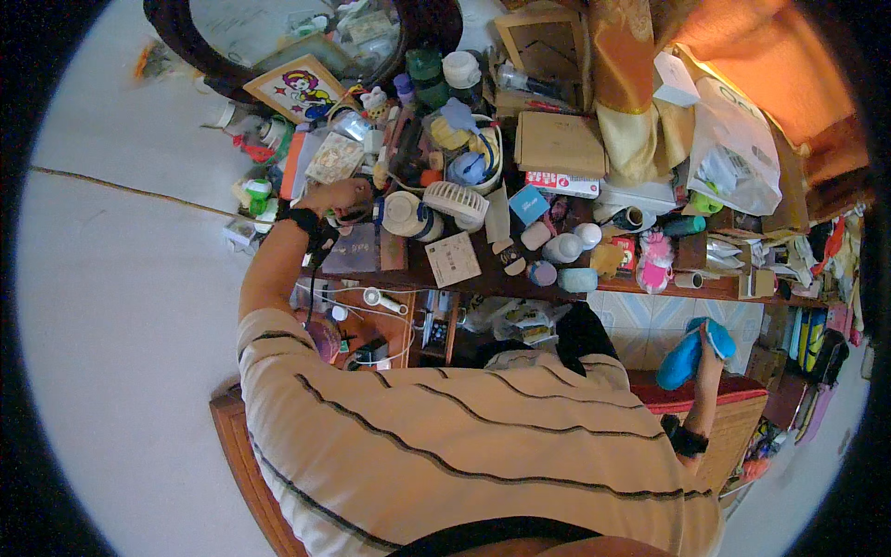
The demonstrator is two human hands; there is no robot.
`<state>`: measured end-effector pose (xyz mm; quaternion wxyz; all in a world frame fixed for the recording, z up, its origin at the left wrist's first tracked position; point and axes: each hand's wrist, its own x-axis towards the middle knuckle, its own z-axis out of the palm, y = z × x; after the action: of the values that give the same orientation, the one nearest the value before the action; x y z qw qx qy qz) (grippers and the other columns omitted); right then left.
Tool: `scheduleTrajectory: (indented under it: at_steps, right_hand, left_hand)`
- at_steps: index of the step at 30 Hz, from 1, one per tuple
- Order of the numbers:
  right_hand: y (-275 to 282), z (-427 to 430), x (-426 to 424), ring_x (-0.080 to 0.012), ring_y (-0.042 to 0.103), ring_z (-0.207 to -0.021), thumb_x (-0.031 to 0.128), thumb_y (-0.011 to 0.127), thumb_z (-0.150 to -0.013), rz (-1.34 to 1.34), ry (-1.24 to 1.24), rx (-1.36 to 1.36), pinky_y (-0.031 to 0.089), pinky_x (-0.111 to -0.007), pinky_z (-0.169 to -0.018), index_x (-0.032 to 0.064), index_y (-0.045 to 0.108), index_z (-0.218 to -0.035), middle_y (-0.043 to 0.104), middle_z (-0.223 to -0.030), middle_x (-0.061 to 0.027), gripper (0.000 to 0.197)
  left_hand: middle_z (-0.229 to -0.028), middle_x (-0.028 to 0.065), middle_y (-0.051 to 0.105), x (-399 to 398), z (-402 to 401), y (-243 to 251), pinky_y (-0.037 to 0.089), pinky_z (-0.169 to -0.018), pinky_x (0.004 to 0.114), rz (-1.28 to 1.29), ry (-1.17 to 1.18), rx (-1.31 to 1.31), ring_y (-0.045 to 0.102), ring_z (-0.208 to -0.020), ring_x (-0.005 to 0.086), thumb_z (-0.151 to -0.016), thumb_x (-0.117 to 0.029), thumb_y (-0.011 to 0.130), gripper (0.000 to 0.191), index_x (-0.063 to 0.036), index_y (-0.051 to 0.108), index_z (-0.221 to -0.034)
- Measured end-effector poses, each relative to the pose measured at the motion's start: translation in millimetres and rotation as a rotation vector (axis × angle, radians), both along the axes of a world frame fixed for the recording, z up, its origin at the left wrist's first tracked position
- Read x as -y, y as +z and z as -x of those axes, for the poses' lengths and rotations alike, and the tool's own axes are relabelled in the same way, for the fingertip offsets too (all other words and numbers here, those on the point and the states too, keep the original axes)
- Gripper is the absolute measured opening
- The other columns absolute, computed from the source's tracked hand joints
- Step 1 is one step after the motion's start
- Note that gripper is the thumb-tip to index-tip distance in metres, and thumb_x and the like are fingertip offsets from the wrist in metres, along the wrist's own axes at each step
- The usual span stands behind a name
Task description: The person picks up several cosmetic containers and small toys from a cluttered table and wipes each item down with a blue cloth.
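Note:
On the left of the crowded dressing table, my left hand [342,197] reaches in among the clutter with its fingers curled. Whether they hold anything is hidden. Just right of it stands a cream lidded jar [407,214], and a dark flat box [353,250] lies below it. A patterned box [335,157] sits just above the hand. Far to the right and low, my right hand [706,344] grips a bright blue cloth [681,361], which hangs beside the red seat edge [717,391]. Both wrists wear black bands.
A white fan [456,203], a small cream box [453,259] and several bottles [562,247] crowd the tabletop. Below, an open drawer [386,327] holds cables and a handheld fan [383,299]. An oval mirror [435,28] and a plastic bag [734,150] stand behind.

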<state>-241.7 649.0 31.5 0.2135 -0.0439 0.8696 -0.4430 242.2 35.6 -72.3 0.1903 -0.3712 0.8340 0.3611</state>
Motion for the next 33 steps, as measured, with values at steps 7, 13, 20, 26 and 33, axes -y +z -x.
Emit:
scheduleTrajectory:
  at_steps: [7, 13, 20, 26, 33]
  right_hand:
    - [3.8, -11.5, 29.8, -0.0219, 0.046, -0.100, 0.032, 0.056, -0.077, 0.734, 0.013, 0.481, 0.036, -0.036, -0.086, 0.0053, 0.044, -0.113, 0.048, -0.109, -0.0089, 0.047]
    - [27.1, -61.5, 84.4, -0.0251, 0.042, -0.107, 0.037, 0.051, -0.078, 1.037, 0.058, 0.788, 0.031, -0.042, -0.091, 0.0072, 0.037, -0.119, 0.044, -0.116, -0.0094, 0.053]
    - [31.7, -154.9, 145.6, -0.0282, 0.034, -0.116, 0.052, 0.038, -0.081, 1.234, 0.332, 1.040, 0.025, -0.045, -0.095, 0.0079, 0.030, -0.124, 0.037, -0.125, -0.0113, 0.062]
    - [21.6, -222.8, 178.5, -0.0250, 0.037, -0.114, 0.050, 0.033, -0.084, 1.285, 0.385, 1.006, 0.028, -0.041, -0.095, 0.0066, 0.027, -0.125, 0.038, -0.123, -0.0103, 0.060]
    - [-38.9, -224.2, 174.6, -0.0210, 0.043, -0.105, 0.023, 0.045, -0.084, 1.125, 0.477, 0.271, 0.033, -0.032, -0.090, 0.0042, 0.043, -0.113, 0.046, -0.113, -0.0099, 0.035]
  left_hand:
    - [-0.069, 0.0022, 0.044, -93.2, 50.6, 129.6, 0.042, -0.046, 0.023, -0.187, 0.364, -0.128, 0.044, -0.045, 0.0105, -0.085, -0.024, 0.041, 0.028, -0.0084, 0.043, -0.109]
    - [-0.073, 0.0042, 0.047, -171.9, 36.0, 163.9, 0.038, -0.045, 0.019, -0.042, 0.643, -0.882, 0.044, -0.046, 0.0082, -0.086, -0.020, 0.040, 0.025, -0.0138, 0.041, -0.110]
    - [-0.092, 0.0066, 0.050, -300.6, 87.7, 163.4, 0.041, -0.056, 0.020, -0.376, 0.712, -1.164, 0.047, -0.066, 0.0094, -0.083, -0.017, 0.044, 0.045, -0.0126, 0.028, -0.125]
    - [-0.107, 0.0069, 0.046, -370.7, 133.6, 125.4, 0.040, -0.075, 0.023, -0.340, 0.594, -1.243, 0.047, -0.087, 0.0120, -0.080, -0.006, 0.052, 0.051, -0.0010, 0.029, -0.126]
    - [-0.105, 0.0177, 0.049, -404.8, 152.4, 82.6, 0.041, -0.076, 0.030, 0.311, 0.402, -1.166, 0.052, -0.091, 0.0235, -0.072, -0.006, 0.059, 0.059, -0.0021, 0.034, -0.125]
